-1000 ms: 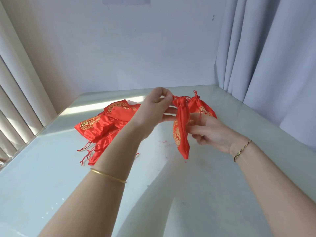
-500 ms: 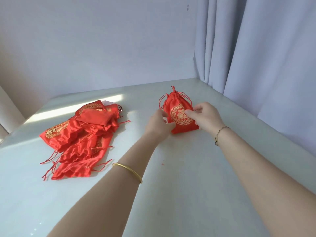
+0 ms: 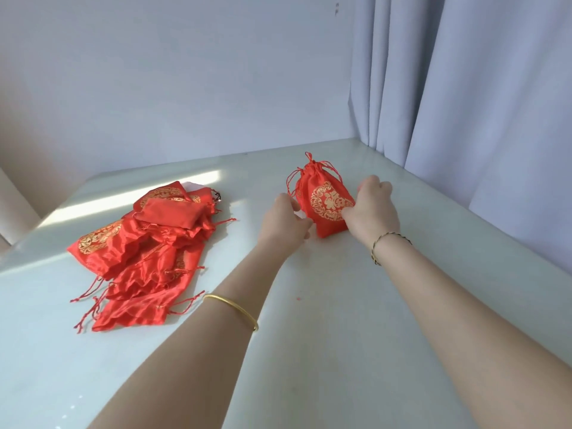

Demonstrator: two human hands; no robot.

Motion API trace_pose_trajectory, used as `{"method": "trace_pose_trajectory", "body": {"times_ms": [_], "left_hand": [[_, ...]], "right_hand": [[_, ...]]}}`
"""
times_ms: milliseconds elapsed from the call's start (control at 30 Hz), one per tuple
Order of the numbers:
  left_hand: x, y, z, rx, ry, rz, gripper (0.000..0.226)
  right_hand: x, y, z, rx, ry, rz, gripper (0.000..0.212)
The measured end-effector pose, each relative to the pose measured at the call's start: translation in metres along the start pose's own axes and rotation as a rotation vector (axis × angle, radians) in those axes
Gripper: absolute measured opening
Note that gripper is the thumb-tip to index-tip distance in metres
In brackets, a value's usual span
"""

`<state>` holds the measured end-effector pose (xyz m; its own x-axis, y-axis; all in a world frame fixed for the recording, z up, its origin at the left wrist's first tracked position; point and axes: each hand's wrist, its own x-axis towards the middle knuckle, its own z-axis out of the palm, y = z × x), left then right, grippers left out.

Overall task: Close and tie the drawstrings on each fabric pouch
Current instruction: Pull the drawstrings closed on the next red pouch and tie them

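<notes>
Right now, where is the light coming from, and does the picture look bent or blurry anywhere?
Head view: light seems to come from the left, leaving a bright patch on the table behind the pile; the curtain side is dimmer. Head view: the wide lens stretches the near forearms and tilts the curtain. Head view: the pouch print reads sharp, no glare.

Both bare forearms reached forward. The right hand [image 3: 371, 209] pinched the pouch [image 3: 322, 193] at its right side, thumb on the front. The left hand [image 3: 286, 222], fingers curled, met its left edge, its grip hidden.
</notes>
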<state>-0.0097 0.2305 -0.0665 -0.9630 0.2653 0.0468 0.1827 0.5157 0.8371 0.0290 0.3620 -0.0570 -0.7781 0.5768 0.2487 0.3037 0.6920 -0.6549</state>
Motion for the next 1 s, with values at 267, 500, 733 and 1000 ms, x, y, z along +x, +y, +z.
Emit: {"method": "trace_pose_trajectory", "body": {"times_ms": [267, 500, 733, 1000], "left_hand": [[-0.012, -0.056, -0.119, 0.305, 0.581, 0.002, 0.029], [-0.023, -0.093, -0.183, 0.322, 0.604, -0.169, 0.044], [-0.025, -0.109, -0.195, 0.233, 0.537, -0.119, 0.042], [-0.041, -0.076, -0.189, -0.188, 0.384, 0.052, 0.063]], "right_hand": [[-0.042, -0.085, 0.052, 0.183, -0.263, -0.424, 0.027], [-0.055, -0.16, 0.131, 0.074, -0.278, -0.62, 0.04], [-0.054, -0.174, 0.156, -0.071, -0.16, -0.585, 0.021], [-0.059, -0.154, 0.09, 0.925, -0.411, -0.172, 0.019]]}}
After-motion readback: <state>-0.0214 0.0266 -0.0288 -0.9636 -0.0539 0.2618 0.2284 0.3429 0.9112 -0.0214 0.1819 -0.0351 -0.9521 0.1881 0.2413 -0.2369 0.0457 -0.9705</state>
